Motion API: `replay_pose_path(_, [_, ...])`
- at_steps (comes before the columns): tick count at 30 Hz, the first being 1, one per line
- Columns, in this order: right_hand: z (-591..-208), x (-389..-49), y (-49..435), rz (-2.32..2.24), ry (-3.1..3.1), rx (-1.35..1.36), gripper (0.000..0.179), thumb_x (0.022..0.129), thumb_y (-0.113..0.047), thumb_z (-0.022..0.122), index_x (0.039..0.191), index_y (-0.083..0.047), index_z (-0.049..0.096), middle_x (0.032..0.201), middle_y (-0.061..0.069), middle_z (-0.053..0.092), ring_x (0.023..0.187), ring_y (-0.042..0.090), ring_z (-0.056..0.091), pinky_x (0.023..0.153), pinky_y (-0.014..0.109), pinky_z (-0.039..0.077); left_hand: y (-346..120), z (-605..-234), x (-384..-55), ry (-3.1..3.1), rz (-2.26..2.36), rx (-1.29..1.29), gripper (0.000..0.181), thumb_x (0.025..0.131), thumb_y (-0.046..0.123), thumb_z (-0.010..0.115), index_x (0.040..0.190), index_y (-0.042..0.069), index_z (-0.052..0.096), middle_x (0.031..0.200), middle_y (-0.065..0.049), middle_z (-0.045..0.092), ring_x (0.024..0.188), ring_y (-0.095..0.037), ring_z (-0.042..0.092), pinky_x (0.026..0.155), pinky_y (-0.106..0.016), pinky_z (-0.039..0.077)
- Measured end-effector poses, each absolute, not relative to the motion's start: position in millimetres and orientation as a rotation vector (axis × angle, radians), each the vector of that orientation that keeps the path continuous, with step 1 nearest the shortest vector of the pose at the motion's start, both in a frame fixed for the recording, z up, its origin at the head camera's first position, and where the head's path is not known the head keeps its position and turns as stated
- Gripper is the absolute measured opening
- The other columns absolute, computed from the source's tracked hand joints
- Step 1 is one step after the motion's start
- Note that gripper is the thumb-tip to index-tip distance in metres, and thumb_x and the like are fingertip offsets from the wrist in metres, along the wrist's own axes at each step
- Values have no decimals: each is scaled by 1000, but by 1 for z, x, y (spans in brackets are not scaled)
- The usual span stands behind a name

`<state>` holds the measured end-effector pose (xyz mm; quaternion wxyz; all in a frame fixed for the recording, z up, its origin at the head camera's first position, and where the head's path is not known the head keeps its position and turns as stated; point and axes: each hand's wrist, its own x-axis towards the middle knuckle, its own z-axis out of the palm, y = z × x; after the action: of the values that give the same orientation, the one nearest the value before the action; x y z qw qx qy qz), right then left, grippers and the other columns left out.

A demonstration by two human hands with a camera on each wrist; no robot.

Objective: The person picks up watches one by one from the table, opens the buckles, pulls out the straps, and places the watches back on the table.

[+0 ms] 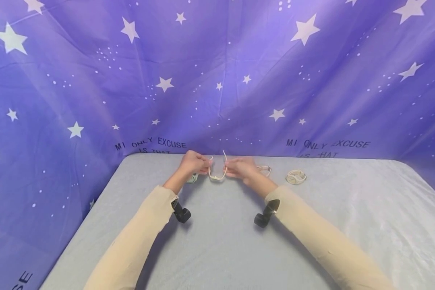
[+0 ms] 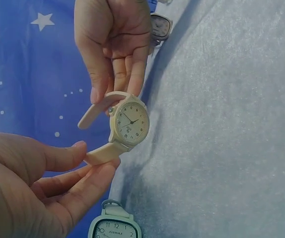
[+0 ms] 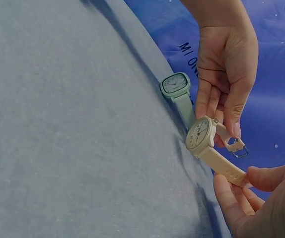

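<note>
A cream wristwatch (image 1: pixel 216 178) with a round dial hangs in a U shape between my two hands, dial low and strap ends up. My left hand (image 1: pixel 195 163) pinches the buckle end of the strap between thumb and fingers. The strap end with the holes (image 3: pixel 225 166) is pinched by my right hand (image 1: pixel 243 168). In the left wrist view the dial (image 2: pixel 131 123) faces the camera. The strap is unfastened, and the metal buckle (image 3: pixel 240 149) shows in the right wrist view.
A mint-green square watch (image 3: pixel 176 85) lies beside my left hand. Partly behind my right hand is another watch (image 1: pixel 264 170). A pale watch (image 1: pixel 295 177) rests farther right on the grey cloth-covered table (image 1: pixel 224 241). A purple star-printed curtain (image 1: pixel 217 100) hangs behind.
</note>
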<state>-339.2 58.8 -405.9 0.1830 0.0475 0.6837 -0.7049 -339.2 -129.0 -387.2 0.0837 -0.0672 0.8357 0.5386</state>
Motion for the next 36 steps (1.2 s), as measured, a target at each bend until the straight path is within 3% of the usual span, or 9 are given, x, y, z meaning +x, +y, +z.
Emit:
replay_pose_path(9, [-414, -342, 55, -2027, 1929, 159, 41, 99, 2, 59, 137, 14, 50, 134, 34, 59, 86, 17, 73, 88, 28, 61, -124, -388, -341, 2512, 1541, -232, 22, 93, 2, 71, 110, -12, 70, 108, -28, 73, 93, -35, 76, 78, -34, 64])
replay_pose_path(17, [-420, -347, 51, -2093, 1956, 197, 40, 93, 8, 65, 130, 16, 54, 112, 28, 70, 76, 13, 71, 84, 27, 62, -125, -390, -347, 2494, 1496, -247, 25, 94, 4, 70, 114, -11, 68, 111, -28, 72, 100, -36, 75, 78, -30, 64])
replay_pose_path(22, [-420, -348, 50, -2068, 2006, 183, 40, 92, 8, 67, 129, 16, 57, 120, 32, 68, 75, 12, 72, 84, 27, 62, -125, -390, -348, 2511, 1447, -225, 24, 93, 5, 70, 112, -11, 68, 110, -26, 72, 95, -32, 75, 75, -27, 64])
replay_pose_path(26, [-420, -347, 49, -1992, 2101, 149, 38, 90, 6, 68, 126, 14, 60, 116, 29, 70, 78, 13, 72, 87, 29, 61, -124, -390, -349, 2544, 1398, -218, 22, 92, 3, 70, 108, -11, 69, 106, -25, 73, 84, -26, 74, 72, -25, 63])
replay_pose_path(36, [-417, -350, 46, -1821, 2224, 76, 34, 91, 4, 67, 124, 13, 63, 122, 31, 67, 110, 37, 72, 93, 34, 60, -124, -388, -354, 2581, 1311, -226, 21, 89, -1, 68, 108, -10, 69, 101, -22, 73, 77, -21, 71, 71, -25, 63])
